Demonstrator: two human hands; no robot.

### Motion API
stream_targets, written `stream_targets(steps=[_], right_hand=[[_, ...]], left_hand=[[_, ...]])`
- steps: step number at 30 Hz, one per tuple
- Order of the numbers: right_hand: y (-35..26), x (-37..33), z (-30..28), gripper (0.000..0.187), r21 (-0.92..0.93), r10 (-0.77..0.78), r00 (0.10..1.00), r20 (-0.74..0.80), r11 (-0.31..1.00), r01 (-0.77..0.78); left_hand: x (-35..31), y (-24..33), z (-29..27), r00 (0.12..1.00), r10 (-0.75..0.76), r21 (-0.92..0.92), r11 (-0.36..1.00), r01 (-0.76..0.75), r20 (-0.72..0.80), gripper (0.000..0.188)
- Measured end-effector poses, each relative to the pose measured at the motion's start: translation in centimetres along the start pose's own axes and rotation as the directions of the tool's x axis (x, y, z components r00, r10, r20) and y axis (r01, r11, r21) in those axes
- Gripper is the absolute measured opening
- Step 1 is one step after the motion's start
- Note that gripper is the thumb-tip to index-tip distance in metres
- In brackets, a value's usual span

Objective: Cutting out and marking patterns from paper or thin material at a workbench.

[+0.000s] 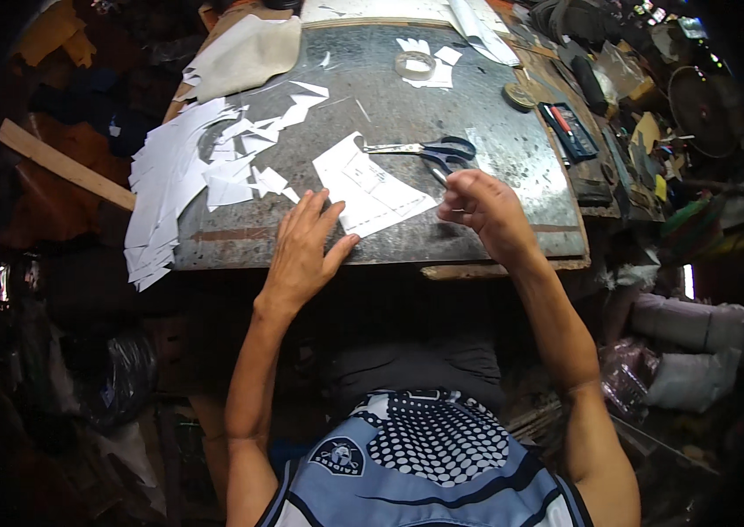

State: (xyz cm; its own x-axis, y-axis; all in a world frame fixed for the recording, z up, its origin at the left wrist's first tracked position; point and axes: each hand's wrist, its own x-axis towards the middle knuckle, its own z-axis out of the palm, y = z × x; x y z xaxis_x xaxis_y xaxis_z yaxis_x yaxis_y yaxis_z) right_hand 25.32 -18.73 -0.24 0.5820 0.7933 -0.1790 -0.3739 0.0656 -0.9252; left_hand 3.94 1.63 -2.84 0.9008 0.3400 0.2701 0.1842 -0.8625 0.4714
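Note:
A white paper pattern piece with drawn lines and a dashed edge lies flat near the table's front. My left hand rests at its left edge, fingers spread, thumb on the paper's lower corner. Just past the paper's right corner is my right hand, raised and closed around a slim silver-tipped tool. Most of that tool is hidden in the fingers, so its kind is unclear. Scissors with dark handles lie beyond the paper, their blades pointing left at its top edge.
Paper scraps are heaped along the table's left side, some hanging over the edge. A pale folded sheet lies at the back left. A tape roll, a round tin and a dark tray with pens are farther back and right.

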Motion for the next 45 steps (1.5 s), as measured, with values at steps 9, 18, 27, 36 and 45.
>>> stream_targets(steps=[9,18,27,36,45], right_hand=[[0.1,1.9,-0.8,0.030,0.263,0.065,0.997,-0.031,0.963,-0.054],[1.8,4.4,1.1,0.033,0.314,0.103,0.995,0.009,0.944,-0.101],[0.0,3.8,1.3,0.026,0.040,0.052,0.998,-0.037,0.998,-0.051],[1.5,5.0,2.0,0.027,0.242,0.116,0.993,-0.013,0.964,-0.109],[0.4,4.1,1.9,0.025,0.123,0.091,0.996,-0.008,0.988,-0.089]], left_hand=[[0.7,-0.7,0.9,0.996,0.023,0.070,0.997,-0.029,0.085,0.061],[1.1,-0.2,1.1,0.998,0.055,0.069,0.996,-0.057,0.025,0.066],[0.7,-1.4,1.2,0.999,0.029,0.130,0.991,-0.025,-0.031,0.061],[1.1,-1.1,1.5,0.999,0.038,0.115,0.993,-0.034,-0.031,0.061],[0.9,-1.2,1.8,0.996,0.042,0.114,0.993,-0.032,-0.080,0.057]])
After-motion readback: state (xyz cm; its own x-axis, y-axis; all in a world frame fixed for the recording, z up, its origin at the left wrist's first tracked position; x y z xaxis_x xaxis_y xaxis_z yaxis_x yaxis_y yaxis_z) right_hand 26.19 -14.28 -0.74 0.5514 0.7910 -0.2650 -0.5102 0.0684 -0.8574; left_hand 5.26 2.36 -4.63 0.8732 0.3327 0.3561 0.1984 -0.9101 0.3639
